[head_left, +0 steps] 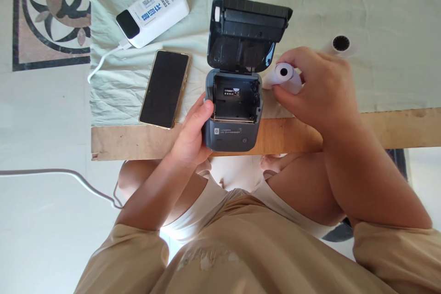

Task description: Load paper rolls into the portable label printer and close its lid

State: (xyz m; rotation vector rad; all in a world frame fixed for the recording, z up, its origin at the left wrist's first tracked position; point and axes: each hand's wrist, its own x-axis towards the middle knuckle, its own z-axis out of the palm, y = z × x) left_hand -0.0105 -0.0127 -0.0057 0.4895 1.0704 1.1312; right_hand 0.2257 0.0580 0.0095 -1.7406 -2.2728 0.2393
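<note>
1. Head view, the count: one small printer [233, 115], two paper rolls, one phone [165, 88], one power bank [153, 11] and two hands, both yours.
2. The printer sits at the centre of the frame, at the near edge of the table [389, 126]. Its lid [246, 32] is swung up toward 12 o'clock, so the paper bay lies open.
3. Your left hand [189, 138] comes in from 7 o'clock and braces the printer's left side. The thumb lies along the upper edge and the palm presses the grey shell. It grips the casing firmly.
4. Your right hand [317, 89] comes in from 4 o'clock, knuckles up and wrist bent. Its fingertips are closed around one paper roll [285, 76].
5. That roll hangs at 3 o'clock of the printer, just beside the open lid, with its hollow core facing you.
6. The second roll [339, 45] lies at 2 o'clock, well apart from your hand, on the cloth.
7. The printer is matte grey plastic with rounded corners. The lid's inside is glossy black and ribbed.
8. The phone is a flat dark slab with a gold rim, at 9 o'clock of the printer.
9. The power bank is a white rounded block at 11 o'clock, trailing a white cable [103, 57].
10. A wrinkled pale cloth [361, 4] covers the table, whose front edge is bare wood.
</note>
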